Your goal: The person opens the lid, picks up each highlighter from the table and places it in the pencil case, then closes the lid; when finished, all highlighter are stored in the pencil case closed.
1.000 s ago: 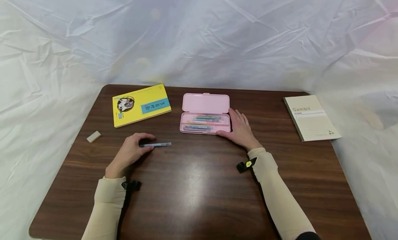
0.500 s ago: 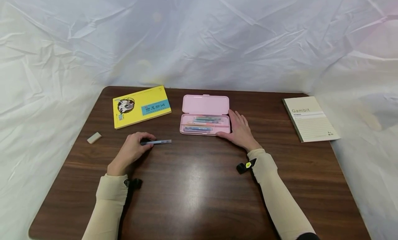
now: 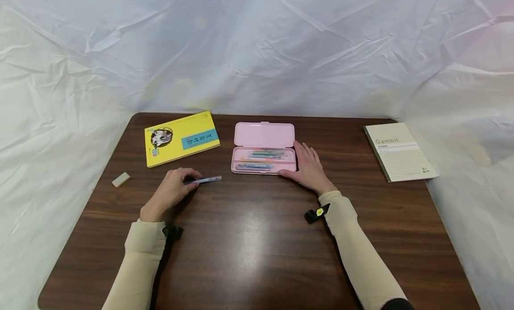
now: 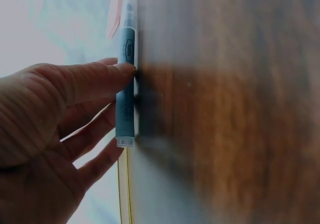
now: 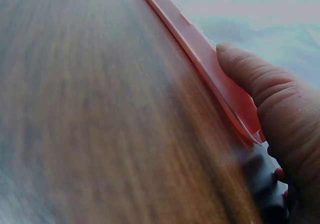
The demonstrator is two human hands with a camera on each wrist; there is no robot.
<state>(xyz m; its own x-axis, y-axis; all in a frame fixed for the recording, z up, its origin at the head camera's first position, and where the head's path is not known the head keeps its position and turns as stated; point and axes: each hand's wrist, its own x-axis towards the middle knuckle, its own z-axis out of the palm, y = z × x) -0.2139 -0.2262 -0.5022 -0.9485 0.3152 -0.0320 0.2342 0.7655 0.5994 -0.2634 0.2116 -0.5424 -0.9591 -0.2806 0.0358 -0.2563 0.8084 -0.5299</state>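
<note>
My left hand (image 3: 173,189) pinches a marker pen (image 4: 126,88) between thumb and fingers, close over the table. The pen has a blue-green barrel and a clear cap; in the head view its capped end points right, tipped slightly away. A pink pencil case (image 3: 264,127) lies with its lid folded back and several pens (image 3: 254,166) in its tray. My right hand (image 3: 310,169) holds the case by its right end, thumb at the front corner and fingers along the side. The right wrist view shows the thumb against the pink case wall (image 5: 200,63).
A yellow book (image 3: 182,138) lies at the back left of the brown table (image 3: 249,256), with a white eraser (image 3: 121,179) nearer the left edge. At the right edge rests a cream notebook (image 3: 400,151). White sheeting (image 3: 257,55) hangs behind the table.
My left hand has shifted slightly forward with the marker pen, whose capped end has swung a little away from me. My right hand stays at the pencil case.
</note>
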